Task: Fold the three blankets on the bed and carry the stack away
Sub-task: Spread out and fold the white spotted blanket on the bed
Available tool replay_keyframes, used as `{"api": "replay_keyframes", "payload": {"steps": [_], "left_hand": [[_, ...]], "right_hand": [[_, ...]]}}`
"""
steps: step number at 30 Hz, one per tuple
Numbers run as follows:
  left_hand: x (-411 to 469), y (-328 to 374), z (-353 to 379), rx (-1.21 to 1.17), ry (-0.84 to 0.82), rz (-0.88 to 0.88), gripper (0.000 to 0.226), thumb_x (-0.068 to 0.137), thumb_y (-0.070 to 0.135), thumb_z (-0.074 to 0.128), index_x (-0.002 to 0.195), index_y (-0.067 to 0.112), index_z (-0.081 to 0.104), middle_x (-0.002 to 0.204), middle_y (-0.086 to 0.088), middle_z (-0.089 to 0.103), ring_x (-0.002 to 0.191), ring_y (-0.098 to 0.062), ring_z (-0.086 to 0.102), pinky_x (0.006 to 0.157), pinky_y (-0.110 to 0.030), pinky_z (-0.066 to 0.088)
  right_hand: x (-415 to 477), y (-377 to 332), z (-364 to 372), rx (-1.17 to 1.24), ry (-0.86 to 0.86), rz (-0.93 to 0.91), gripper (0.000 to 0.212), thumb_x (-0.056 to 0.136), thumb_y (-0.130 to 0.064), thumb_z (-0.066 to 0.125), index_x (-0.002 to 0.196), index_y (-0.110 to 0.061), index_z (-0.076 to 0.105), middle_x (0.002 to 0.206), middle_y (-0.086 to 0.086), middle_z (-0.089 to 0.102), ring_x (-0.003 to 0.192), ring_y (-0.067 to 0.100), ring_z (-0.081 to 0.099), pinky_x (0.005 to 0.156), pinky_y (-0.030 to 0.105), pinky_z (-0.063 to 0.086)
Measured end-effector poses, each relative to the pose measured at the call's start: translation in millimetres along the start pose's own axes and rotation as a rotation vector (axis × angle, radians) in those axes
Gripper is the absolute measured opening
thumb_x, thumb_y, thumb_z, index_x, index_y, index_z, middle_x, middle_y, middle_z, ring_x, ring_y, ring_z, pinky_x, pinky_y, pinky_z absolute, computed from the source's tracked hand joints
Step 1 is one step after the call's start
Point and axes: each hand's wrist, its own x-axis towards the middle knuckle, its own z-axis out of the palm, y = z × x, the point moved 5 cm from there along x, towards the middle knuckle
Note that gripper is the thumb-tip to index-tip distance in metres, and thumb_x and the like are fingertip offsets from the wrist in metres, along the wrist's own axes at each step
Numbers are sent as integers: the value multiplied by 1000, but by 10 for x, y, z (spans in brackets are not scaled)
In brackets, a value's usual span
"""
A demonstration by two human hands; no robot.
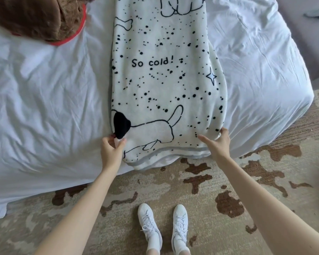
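A white blanket (162,74) with black dots, dog outlines and the words "So cold!" lies folded into a long strip down the middle of the bed (44,89); its near end hangs slightly over the bed's edge. My left hand (111,147) pinches the strip's near left corner. My right hand (217,139) grips the near right corner, thumb on top. A brown blanket with a red border (39,17) lies bunched at the far left of the bed. A third blanket is not in view.
The bed has a wrinkled white sheet. A beige carpet with brown patches (210,190) covers the floor. My white shoes (162,229) stand close to the bed's edge. A small grey object (315,14) lies on the floor at far right.
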Motion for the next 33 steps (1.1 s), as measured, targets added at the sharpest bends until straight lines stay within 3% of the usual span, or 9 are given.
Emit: {"api": "replay_keyframes", "payload": {"steps": [3,8,13,19,21,24,27,31,33], "left_hand": [[-2,24,73,-64,46,16,53,81,32,77,116,15,41,119,-4,49,104,-17,52,76,-18,40],[-98,-15,242,-104,147,19,80,74,27,84,134,7,35,135,-8,38,123,-20,44,103,-31,41],[-86,-94,379,-110,37,-65,87,75,38,81,141,13,30,142,-1,41,120,-12,42,96,-28,35],[-10,-71,292,-27,31,35,39,83,26,75,110,13,50,125,-10,46,106,-21,53,90,-25,45],[-43,-96,292,-56,18,25,47,85,26,73,123,12,48,126,-2,45,105,-12,51,83,-15,40],[-75,-179,343,-172,6,-91,66,81,28,77,131,14,37,127,1,48,112,-15,50,87,-23,40],[-57,-267,464,-214,-100,-228,76,73,35,83,134,13,43,126,3,54,116,-16,51,97,-30,40],[-100,-356,535,-180,-326,-312,54,61,49,87,105,28,64,109,12,68,111,-14,59,100,-33,43],[-140,-383,514,-165,-444,-331,69,53,54,89,112,27,67,110,11,72,106,-11,65,99,-35,47]], "right_hand": [[103,13,28,39,3,-7,103,66,-38,86,147,-17,26,148,7,34,138,24,29,115,48,27],[202,104,147,142,-101,35,94,63,-33,89,138,-17,35,133,6,51,123,27,50,106,49,41],[204,246,270,144,-229,64,51,68,-23,87,112,-21,61,98,-8,68,96,18,66,92,40,53],[174,339,265,145,-317,109,43,75,-13,80,114,-15,62,102,-1,67,93,17,63,79,28,49],[127,360,261,165,-374,132,40,76,-9,77,113,-15,62,100,-3,67,89,9,62,71,20,47],[34,469,269,117,-444,156,34,76,-7,77,106,-15,62,102,1,68,90,11,62,66,21,47],[-55,593,261,137,-480,190,38,76,-13,78,112,-10,65,105,7,71,98,21,66,76,30,53],[-160,711,202,171,-524,228,42,73,-26,81,110,-11,67,101,9,74,95,26,69,82,37,56],[-230,789,134,206,-543,267,49,68,-31,81,109,-9,67,99,13,75,92,29,71,80,39,58]]}}
